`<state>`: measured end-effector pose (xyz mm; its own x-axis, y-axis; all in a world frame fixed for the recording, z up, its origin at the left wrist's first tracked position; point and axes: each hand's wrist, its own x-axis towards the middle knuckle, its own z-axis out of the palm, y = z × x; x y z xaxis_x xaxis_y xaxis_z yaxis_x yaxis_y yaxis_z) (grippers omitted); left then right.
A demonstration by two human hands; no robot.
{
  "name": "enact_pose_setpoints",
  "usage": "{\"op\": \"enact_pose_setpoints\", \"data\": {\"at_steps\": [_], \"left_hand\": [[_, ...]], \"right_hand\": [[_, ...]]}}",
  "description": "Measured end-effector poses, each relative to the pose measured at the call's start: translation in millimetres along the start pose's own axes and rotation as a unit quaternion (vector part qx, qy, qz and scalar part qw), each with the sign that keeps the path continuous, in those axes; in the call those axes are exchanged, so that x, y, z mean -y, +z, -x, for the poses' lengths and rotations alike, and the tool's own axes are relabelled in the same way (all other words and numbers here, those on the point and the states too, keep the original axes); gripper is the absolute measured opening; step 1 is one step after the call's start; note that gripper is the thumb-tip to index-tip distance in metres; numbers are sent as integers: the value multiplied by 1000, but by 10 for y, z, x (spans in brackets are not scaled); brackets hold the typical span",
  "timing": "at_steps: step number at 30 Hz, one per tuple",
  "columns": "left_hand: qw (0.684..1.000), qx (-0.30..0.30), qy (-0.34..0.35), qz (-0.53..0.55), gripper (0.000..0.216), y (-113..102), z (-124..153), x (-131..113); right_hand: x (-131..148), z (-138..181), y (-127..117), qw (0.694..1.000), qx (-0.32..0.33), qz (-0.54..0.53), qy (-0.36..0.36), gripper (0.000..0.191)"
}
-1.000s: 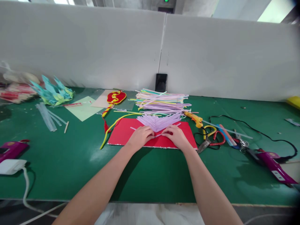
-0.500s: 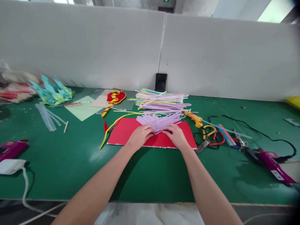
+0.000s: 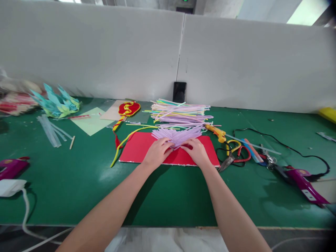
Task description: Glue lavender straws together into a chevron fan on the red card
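Note:
A red card (image 3: 136, 150) lies flat on the green table (image 3: 78, 182). On it sits a V-shaped fan of short lilac straw pieces (image 3: 178, 135). My left hand (image 3: 157, 153) rests on the card with its fingers pressed against the fan's lower left edge. My right hand (image 3: 196, 152) presses the fan's lower right edge, fingers bent down. Both hands meet at the fan's point. Whether a loose straw piece is under the fingertips is hidden.
A stack of long pastel straws (image 3: 181, 112) lies behind the card. Scissors (image 3: 232, 154), a yellow glue gun (image 3: 216, 132) and a purple glue gun (image 3: 304, 180) lie right. A yellow pipe cleaner (image 3: 126, 141), paper flower (image 3: 56, 103) and clear sticks (image 3: 49, 129) lie left.
A loose straw piece held between the hands a second ago has been pushed up against the fan; both hands have shifted slightly forward.

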<state>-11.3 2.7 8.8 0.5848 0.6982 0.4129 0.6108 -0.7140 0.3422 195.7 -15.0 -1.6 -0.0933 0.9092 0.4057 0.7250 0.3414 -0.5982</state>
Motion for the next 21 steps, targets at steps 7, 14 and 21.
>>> {"op": "enact_pose_setpoints", "data": {"at_steps": [7,14,21], "left_hand": [[998,58,9,-18,34,-6,21,-86],[998,69,-9,-5,29,6,15,-76],[998,68,-12,0,24,6,11,-69]], "right_hand": [[2,3,7,1000,-4,1,-5,10],[12,0,33,1000,-11,4,-8,7],[54,8,11,1000,-4,-19,-5,5]]}}
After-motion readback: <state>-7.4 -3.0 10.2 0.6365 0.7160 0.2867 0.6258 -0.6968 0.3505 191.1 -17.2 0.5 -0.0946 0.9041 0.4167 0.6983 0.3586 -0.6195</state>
